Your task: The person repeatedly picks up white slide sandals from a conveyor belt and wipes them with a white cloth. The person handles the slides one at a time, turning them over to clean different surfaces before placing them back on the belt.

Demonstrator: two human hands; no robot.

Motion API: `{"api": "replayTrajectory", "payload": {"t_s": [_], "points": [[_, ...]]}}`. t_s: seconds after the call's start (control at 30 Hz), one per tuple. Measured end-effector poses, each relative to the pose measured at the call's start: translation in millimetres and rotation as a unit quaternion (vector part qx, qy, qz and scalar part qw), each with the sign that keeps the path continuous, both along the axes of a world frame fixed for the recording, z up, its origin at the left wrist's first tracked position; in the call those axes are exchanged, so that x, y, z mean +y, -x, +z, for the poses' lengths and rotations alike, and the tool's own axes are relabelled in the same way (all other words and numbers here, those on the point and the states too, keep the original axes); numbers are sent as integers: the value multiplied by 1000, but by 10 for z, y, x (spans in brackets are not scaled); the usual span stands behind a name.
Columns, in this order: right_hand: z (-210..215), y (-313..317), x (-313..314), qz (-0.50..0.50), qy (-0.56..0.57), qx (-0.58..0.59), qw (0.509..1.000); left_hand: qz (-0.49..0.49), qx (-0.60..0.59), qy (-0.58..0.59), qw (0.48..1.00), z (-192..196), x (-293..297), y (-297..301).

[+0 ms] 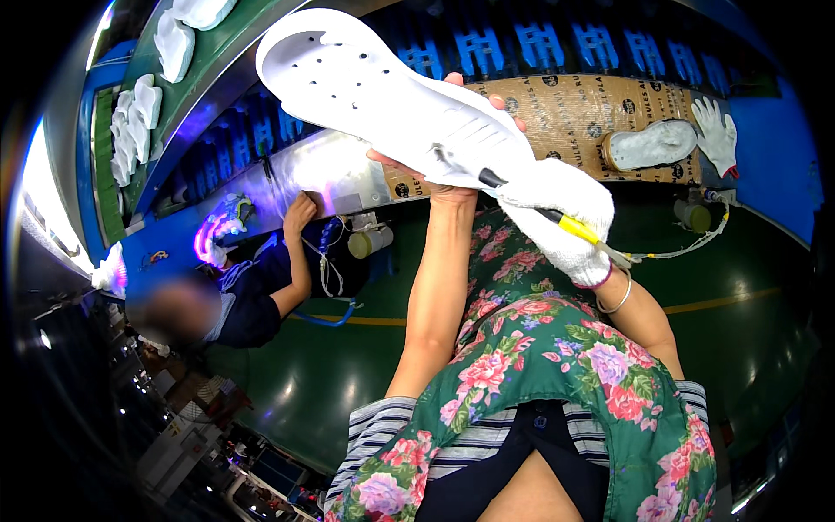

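A white foam clog (pixel 391 104), dotted with small holes toward its toe, is held up in front of me. My left hand (pixel 445 190) grips it from beneath, its bare fingers wrapped round both sides. In a white knit glove, my right hand (pixel 561 213) closes around a pen-like tool (pixel 577 228) with a yellow body and a dark tip. That tip meets the clog near its heel end. A dark mark shows on the clog close by.
Cardboard (pixel 565 117) covers the bench ahead, bearing a white shoe piece (pixel 652 143) and an empty glove (pixel 716 135). A cable (pixel 696 245) hangs at right. On the left a co-worker's hand (pixel 301 211) rests at the metal bench; white shoe parts (pixel 143 109) line a green belt.
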State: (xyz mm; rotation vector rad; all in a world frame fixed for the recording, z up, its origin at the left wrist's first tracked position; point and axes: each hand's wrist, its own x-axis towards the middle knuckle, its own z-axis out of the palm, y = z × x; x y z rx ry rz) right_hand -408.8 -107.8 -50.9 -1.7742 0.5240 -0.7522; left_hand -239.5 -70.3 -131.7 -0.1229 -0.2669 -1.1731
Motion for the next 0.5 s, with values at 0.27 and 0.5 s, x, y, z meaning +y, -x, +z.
{"api": "replayTrajectory", "payload": {"t_s": [0.27,0.5], "points": [[93,-8,148,44,-26,5,999,-39,2,21,999,-44,24,9],[-79,156,44,61,195,-3,979,-26,-28,-79,996,1,126,1]]}}
